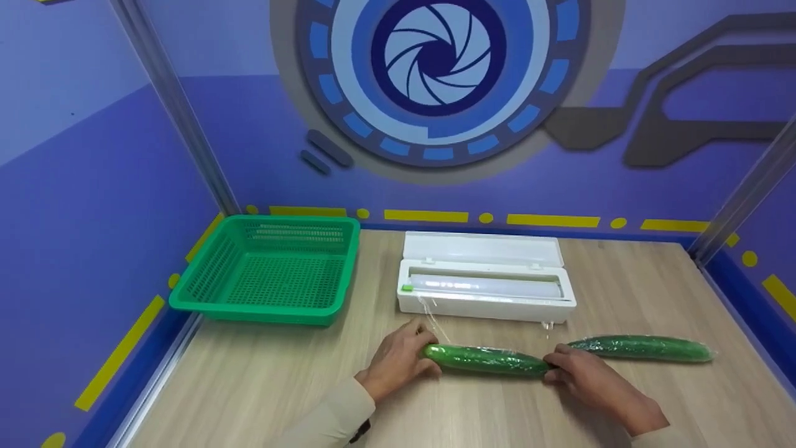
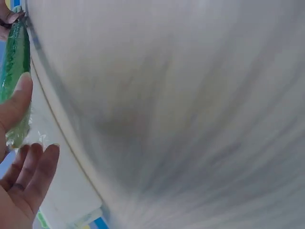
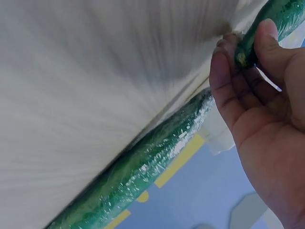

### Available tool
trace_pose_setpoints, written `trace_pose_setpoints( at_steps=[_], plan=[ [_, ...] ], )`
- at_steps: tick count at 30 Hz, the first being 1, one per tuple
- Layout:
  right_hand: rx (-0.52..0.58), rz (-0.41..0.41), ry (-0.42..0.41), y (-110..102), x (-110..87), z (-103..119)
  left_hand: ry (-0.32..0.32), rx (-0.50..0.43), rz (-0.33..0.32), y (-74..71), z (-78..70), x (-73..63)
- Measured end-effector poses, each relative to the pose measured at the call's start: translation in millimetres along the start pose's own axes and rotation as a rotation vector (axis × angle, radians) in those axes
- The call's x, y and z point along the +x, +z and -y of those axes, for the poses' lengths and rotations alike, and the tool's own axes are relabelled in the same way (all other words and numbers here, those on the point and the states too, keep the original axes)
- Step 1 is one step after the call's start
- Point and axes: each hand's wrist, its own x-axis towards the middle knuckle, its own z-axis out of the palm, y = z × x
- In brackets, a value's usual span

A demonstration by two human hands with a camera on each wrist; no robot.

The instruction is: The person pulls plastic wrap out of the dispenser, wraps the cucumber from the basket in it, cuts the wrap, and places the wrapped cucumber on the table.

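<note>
A cucumber (image 1: 488,361) in clear plastic film lies crosswise between the two hands. At its left end is my left hand (image 1: 403,356), thumb along the near side and fingers behind; in the left wrist view that thumb (image 2: 19,101) lies against the cucumber (image 2: 16,62), with the fingers around its wrapped tip. My right hand (image 1: 587,379) pinches the other end between thumb and fingers, as the right wrist view shows at the dark tip (image 3: 244,55). Just beyond the right hand lies a second film-wrapped cucumber (image 1: 650,348). Strands of film (image 1: 435,317) run from the box to near the left hand.
Behind the hands stands a white film dispenser box (image 1: 485,308), lid up, with a film roll (image 1: 485,286) inside and a green slider (image 1: 407,288). A green plastic basket (image 1: 267,311) sits at the back left. Printed panels (image 1: 249,143) border the wooden table (image 1: 628,292).
</note>
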Motion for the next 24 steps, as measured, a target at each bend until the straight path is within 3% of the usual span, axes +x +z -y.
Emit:
trace_pose_setpoints(
  at_steps=[8,16,19,24],
  plan=[
    [-0.065,-0.108,-0.005,7.7,-4.0,3.1,0.067,0.021,-0.013,2.5,0.1,-4.6],
    [-0.059,-0.194,0.051,15.0,-3.4,5.3,0.023,-0.007,-0.014,6.4,0.3,-4.2],
    [-0.076,-0.233,0.035,15.7,-2.3,6.5,0.031,-0.004,-0.018,6.7,1.7,-3.5],
    [-0.108,-0.212,0.009,16.3,-1.4,7.6,0.000,0.005,0.008,7.1,4.6,-4.1]
  ],
)
